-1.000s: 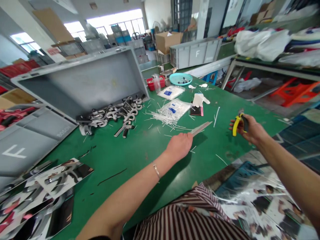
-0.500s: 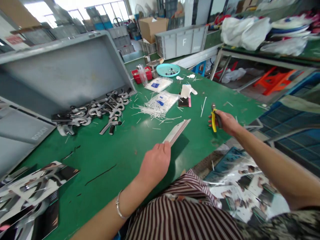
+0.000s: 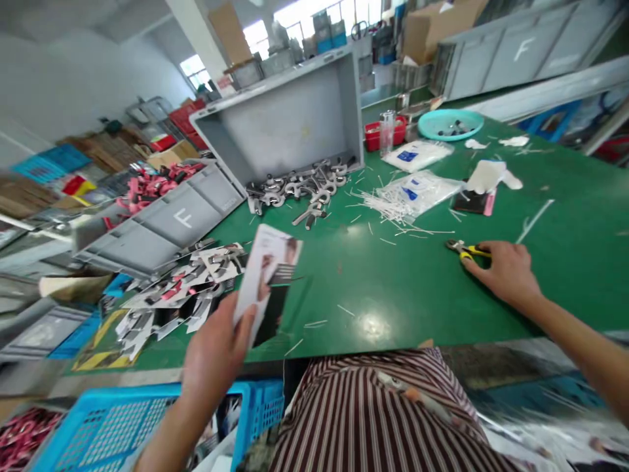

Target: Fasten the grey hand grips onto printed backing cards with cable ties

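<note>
The left hand pinches a card by the table's near edge; the right hand's fingers curl round pliers. Left end: tools with cards look done. Far edge: bare tools look left.

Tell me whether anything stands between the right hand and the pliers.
Nothing visible does: the right hand touches the pliers directly. The nearby white strip lies beyond the hand, not between them.

The left hand pinches; the right hand curls palm down.
</note>
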The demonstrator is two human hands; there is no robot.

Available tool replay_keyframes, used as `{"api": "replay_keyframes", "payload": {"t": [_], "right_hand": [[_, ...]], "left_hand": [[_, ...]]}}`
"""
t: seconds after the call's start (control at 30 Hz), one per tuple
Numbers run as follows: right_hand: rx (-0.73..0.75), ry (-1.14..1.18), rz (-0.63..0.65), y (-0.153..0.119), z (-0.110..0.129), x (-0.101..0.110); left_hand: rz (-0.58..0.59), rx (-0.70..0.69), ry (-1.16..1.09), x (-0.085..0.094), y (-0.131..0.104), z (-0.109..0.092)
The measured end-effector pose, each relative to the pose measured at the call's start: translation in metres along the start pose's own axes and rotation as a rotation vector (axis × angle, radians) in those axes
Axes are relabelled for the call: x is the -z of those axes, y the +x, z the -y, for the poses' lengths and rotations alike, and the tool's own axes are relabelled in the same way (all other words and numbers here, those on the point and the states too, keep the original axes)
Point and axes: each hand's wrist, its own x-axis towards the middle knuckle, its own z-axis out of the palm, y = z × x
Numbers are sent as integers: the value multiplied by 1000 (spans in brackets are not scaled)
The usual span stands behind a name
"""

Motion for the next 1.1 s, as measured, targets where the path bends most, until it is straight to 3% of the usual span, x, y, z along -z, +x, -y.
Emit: {"api": "replay_keyframes", "payload": {"t": [0.07, 0.13, 0.2, 0.3, 0.37, 0.4, 0.47, 0.53, 0.6, 0.67, 0.73, 0.8, 0.83, 0.9, 1.0, 1.1], "right_hand": [[-9, -12, -15, 0, -4, -4], [-31, -24, -6, 0, -4, -3], [-52, -19, 13, -1, 0, 2], [-94, -21, 13, -3, 7, 10], [-138, -39, -11, -6, 9, 14], [-161, -46, -21, -7, 9, 15], [-195, -52, -28, -9, 7, 14], [-210, -53, -28, -9, 5, 12], [-211, -55, -36, -9, 3, 9], [-209, -56, -49, -9, 2, 7], [-202, -43, -55, -9, 1, 6], [-192, -28, -52, -10, 1, 7], [-188, -25, -55, -10, 1, 8], [-188, -27, -70, -11, 2, 9], [-188, -26, -91, -11, 3, 10], [-190, -20, -89, -11, 2, 9]], "left_hand": [[86, 146, 231, -12, -15, 24], [221, 101, 285, -29, -31, 7], [255, -66, 229, -42, -42, -40], [255, -580, -63, -41, -46, -124], [324, -876, -266, -31, -36, -160], [344, -949, -317, -27, -27, -170], [319, -921, -336, -21, -9, -178], [217, -749, -292, -21, 5, -180], [168, -688, -259, -26, 9, -186], [249, -778, -319, -35, 3, -198], [456, -846, -533, -46, -2, -209], [586, -741, -831, -57, 3, -207], [571, -647, -958, -61, 11, -199], [376, -442, -1070, -67, 38, -172], [72, -203, -772, -61, 99, -123], [-38, -157, -281, -47, 160, -102]]}}
